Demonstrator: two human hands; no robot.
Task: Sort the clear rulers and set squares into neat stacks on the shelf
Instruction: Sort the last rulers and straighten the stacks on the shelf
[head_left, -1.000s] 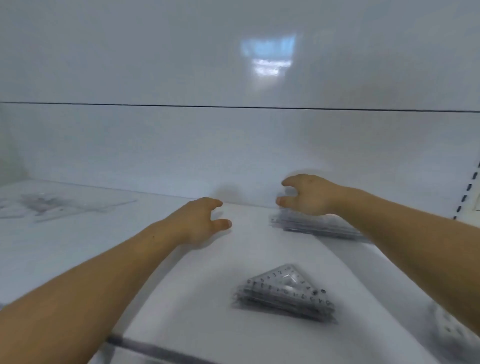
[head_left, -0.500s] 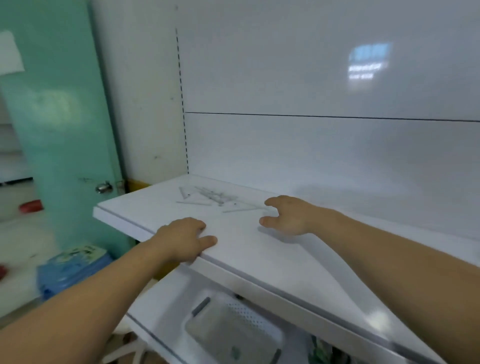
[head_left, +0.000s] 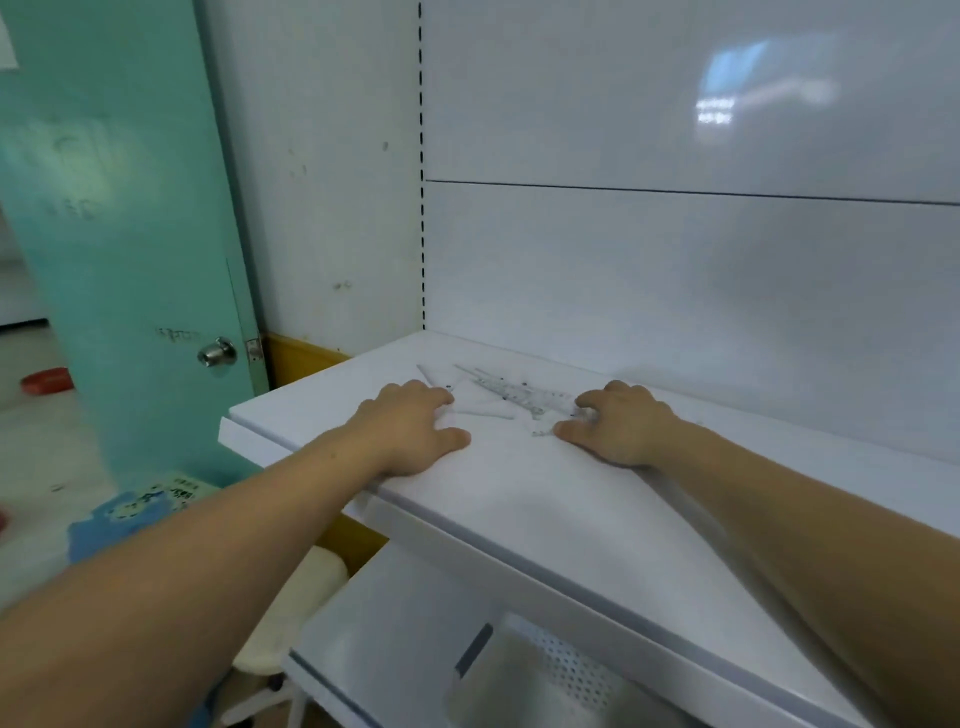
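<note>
On shelf (head_left: 519, 499), hands (head_left: 413, 428) (head_left: 621, 426) flank clr rulers (head_left: 511, 392).

No legible txt, door (head_left: 130, 234) scrawl blurred, blue pack (head_left: 135, 512) print unreadable

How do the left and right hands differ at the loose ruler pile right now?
Side: the left hand sits left of the clear rulers, the right hand right of them. Fingers: the left hand's lie fairly flat, the right hand's curl more, tips at the pile. Both rest palm down on the shelf; whether the right hand has a grip is unclear.
</note>
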